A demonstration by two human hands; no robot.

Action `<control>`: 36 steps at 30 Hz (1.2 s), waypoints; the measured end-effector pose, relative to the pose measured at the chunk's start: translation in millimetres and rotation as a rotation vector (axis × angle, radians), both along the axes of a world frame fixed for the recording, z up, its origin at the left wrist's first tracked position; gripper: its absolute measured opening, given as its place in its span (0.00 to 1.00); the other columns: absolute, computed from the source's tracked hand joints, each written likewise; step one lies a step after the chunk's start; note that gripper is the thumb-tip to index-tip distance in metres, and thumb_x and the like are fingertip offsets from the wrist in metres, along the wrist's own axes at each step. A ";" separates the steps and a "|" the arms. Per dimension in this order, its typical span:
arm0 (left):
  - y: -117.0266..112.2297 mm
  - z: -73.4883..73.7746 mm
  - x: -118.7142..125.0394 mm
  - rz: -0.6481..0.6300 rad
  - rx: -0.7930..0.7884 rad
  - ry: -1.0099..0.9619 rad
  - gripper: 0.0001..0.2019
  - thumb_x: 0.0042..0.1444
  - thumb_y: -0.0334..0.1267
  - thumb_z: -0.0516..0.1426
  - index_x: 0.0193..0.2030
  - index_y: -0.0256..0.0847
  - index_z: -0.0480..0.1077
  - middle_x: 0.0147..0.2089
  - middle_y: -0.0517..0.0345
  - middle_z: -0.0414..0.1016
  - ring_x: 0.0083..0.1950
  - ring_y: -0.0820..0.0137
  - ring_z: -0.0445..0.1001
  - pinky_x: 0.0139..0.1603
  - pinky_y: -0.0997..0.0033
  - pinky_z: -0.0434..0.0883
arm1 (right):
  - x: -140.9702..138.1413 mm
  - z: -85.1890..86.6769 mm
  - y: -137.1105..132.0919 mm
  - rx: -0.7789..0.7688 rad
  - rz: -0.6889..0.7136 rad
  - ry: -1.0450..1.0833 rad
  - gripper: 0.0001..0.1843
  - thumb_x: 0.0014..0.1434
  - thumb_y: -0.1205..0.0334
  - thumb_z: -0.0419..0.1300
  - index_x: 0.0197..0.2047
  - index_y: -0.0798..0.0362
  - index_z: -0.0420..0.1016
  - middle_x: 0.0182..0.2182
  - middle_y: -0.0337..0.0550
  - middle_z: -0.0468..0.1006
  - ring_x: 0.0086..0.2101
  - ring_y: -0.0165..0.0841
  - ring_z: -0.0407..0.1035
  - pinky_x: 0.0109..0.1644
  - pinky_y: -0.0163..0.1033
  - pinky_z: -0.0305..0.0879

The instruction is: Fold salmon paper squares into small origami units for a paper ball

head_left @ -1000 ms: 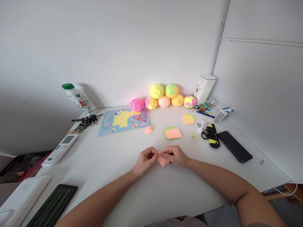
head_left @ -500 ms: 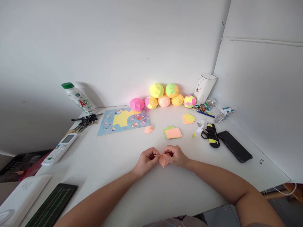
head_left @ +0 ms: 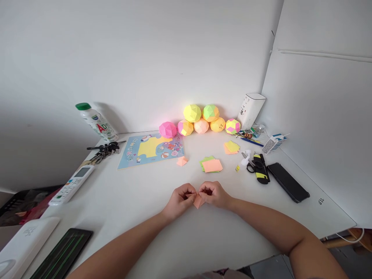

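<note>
The left arm (head_left: 128, 237) slants up and inward from where I'd say the near left corner of my view is, and the right arm (head_left: 267, 216) comes in from the other side, bent at the elbow (head_left: 297, 245), with the skin creased there. The left grip (head_left: 179, 200) and right grip (head_left: 216, 195) sit close together, facing each other. On each, thumb and forefinger pinch; the other fingers curl in, partly hidden.

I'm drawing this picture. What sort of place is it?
Probably a craft desk: there's folded peach paper held above it, a stack of coloured sheets, and bright many-sided balls.
</note>
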State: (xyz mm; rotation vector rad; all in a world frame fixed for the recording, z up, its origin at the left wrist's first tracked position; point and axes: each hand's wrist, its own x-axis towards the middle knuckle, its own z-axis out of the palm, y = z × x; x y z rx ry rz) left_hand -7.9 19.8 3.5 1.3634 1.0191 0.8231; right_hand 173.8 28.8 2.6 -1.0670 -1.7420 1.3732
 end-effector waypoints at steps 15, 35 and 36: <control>7.1 2.6 -2.6 0.101 -0.123 -0.168 0.10 0.46 0.39 0.58 0.22 0.39 0.61 0.20 0.66 0.58 0.21 0.78 0.55 0.23 0.77 0.54 | 5.7 0.0 5.3 -0.145 -0.128 0.132 0.06 0.52 0.63 0.56 0.26 0.54 0.63 0.18 0.32 0.65 0.17 0.24 0.61 0.21 0.31 0.57; 8.3 4.1 -1.7 0.213 -0.133 -0.280 0.11 0.54 0.46 0.55 0.30 0.40 0.62 0.21 0.66 0.64 0.23 0.76 0.62 0.27 0.74 0.61 | 8.6 -3.3 7.9 -0.134 -0.083 0.172 0.14 0.56 0.52 0.57 0.31 0.55 0.65 0.17 0.33 0.69 0.16 0.25 0.63 0.19 0.30 0.54; 8.3 4.3 -1.3 0.211 -0.129 -0.298 0.11 0.53 0.46 0.56 0.32 0.40 0.63 0.23 0.65 0.65 0.24 0.75 0.64 0.29 0.74 0.63 | 8.6 -3.8 7.9 -0.130 -0.086 0.175 0.14 0.56 0.52 0.57 0.31 0.55 0.65 0.17 0.34 0.70 0.16 0.25 0.63 0.19 0.31 0.54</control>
